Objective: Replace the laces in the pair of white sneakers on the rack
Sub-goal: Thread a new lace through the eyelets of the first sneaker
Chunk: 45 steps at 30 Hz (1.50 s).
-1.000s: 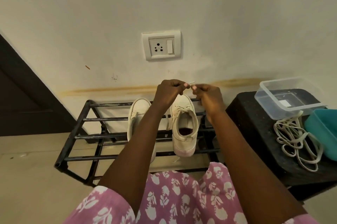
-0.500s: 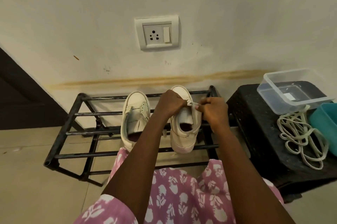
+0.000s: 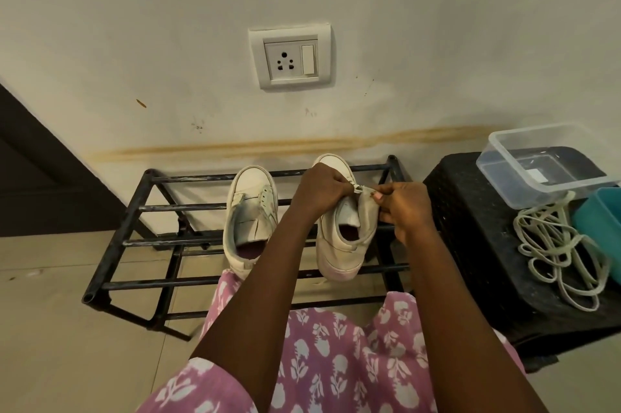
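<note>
Off-white wall is filling the upper view, with a socket plate (image 3: 289,56) sitting on it and a yellowish stain running along its foot. Black metal rack (image 3: 134,237) is standing against that wall on a tiled floor (image 3: 50,328). Two white sneakers are resting on its top bars, toes pointing at the wall. Left sneaker (image 3: 250,221) is lying unlaced, no hand touching it. Right sneaker (image 3: 339,244) is sitting just beside it, under both hands.

Left hand (image 3: 321,190) is covering the right sneaker's eyelet area, fingers curled together and pinching one end of a short stretch of pale lace (image 3: 364,189). Right hand (image 3: 405,211) is pinching the other end between thumb and forefinger, its remaining fingers curling against the sneaker's right flank. Lace is spanning the small gap between the two hands, over the shoe's throat (whether it is passing through an eyelet cannot be told).

Black stool (image 3: 470,244) is standing just right of the rack and serving as a worktop. Clear plastic tub (image 3: 537,170) is sitting at its back, teal tub (image 3: 601,221) at the view's right edge. Loose heap of laces (image 3: 554,244) is lying in front of the clear tub, beside the teal one. Pink floral cloth (image 3: 336,362) is covering the person's lap at the bottom of view
</note>
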Available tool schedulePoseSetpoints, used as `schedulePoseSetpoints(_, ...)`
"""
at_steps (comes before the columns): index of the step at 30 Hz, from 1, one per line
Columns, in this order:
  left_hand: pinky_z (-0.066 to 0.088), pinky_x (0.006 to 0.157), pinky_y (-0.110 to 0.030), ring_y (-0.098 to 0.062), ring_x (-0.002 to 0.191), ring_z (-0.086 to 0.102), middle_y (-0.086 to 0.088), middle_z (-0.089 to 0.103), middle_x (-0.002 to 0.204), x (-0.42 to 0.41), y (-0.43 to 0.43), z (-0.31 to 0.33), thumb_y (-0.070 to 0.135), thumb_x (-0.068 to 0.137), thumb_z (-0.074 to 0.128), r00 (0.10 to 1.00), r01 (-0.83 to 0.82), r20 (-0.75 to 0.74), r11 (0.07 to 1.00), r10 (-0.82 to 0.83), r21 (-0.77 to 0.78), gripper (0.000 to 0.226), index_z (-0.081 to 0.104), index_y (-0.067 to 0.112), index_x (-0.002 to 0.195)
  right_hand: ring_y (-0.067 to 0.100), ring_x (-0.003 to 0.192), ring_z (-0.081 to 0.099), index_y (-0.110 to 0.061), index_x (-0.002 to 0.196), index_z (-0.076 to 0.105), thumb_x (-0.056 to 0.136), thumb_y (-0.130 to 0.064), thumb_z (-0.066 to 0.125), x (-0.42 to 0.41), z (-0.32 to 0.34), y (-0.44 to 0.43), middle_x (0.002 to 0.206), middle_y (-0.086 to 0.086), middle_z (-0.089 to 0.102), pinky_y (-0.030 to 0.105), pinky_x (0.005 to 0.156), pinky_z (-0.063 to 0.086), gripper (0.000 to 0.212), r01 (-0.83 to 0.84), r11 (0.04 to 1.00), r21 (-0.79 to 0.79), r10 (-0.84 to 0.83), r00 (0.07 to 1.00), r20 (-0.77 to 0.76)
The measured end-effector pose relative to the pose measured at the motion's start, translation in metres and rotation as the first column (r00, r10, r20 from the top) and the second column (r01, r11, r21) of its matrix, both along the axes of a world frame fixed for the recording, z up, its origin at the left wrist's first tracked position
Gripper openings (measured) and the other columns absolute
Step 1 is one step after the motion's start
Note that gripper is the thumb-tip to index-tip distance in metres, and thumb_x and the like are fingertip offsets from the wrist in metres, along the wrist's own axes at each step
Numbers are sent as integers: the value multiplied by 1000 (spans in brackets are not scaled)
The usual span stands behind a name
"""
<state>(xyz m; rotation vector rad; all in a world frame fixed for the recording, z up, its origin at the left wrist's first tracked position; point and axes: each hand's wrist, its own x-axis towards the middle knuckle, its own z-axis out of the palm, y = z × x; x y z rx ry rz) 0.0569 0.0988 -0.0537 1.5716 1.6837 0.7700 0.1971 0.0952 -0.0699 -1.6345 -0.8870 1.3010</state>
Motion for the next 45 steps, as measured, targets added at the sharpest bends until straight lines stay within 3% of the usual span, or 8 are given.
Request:
schedulePoseSetpoints(4,33,53,-23,-6,50,39,1,53,50,5,-1,2,12,75,67,1000,25,-8,999,-25,21,11,75,7,69,32,97,64,0,92,66,90,9,51,4,0,0,99,20,65,36,71,55,18,-18,1000,-17,18,1000,5)
schedulePoseSetpoints(7,33,53,-22,-11,57,45,-12,66,68,9,-2,1,12,77,66,998,47,-47,998,-45,33,12,76,5,77,33,98,64,-6,81,65,89,10,50,4,0,1,100,21,66,41,78,56,23,-35,999,-16,35,999,22)
schedulePoseSetpoints(10,34,55,-22,-13,65,50,-13,70,78,11,-2,1,14,79,65,995,50,-88,998,-47,38,14,77,7,82,32,96,65,-8,79,65,89,9,50,4,-1,1,98,19,66,42,80,56,24,-37,999,-6,37,999,28)
schedulePoseSetpoints(19,25,49,-14,-12,68,50,-10,72,86,15,-2,-1,21,83,63,968,95,-241,991,-69,95,19,77,12,92,33,94,66,-11,74,65,89,9,52,3,-3,1,92,18,67,46,82,56,28,-40,999,-3,40,999,35)
schedulePoseSetpoints(29,36,64,-26,-21,82,60,-10,71,91,16,-2,-2,31,86,61,926,99,-373,989,-52,109,24,75,14,96,27,90,64,-12,74,64,90,8,51,-4,1,-1,93,16,66,42,82,56,28,-71,998,2,71,997,12)
schedulePoseSetpoints(36,38,65,-26,-23,84,61,-11,71,90,13,-1,-3,30,86,60,926,93,-373,990,-48,104,24,76,14,93,24,90,63,-9,81,65,89,4,56,-7,3,-7,90,11,65,36,77,55,18,-68,998,9,69,992,-106)
schedulePoseSetpoints(41,36,64,-24,-17,77,55,-10,71,90,6,0,-5,29,83,63,958,82,-278,995,-62,62,22,76,14,91,15,77,60,-3,97,63,95,-3,49,-6,0,-10,81,5,62,26,66,52,14,-56,998,14,58,975,-214)
schedulePoseSetpoints(45,30,56,-19,-12,73,50,-10,71,91,6,-1,-6,26,84,63,970,101,-226,993,-86,55,22,76,11,93,21,85,56,-6,92,61,95,3,43,-11,-2,-9,85,7,60,28,69,50,20,-68,998,1,68,993,-94)
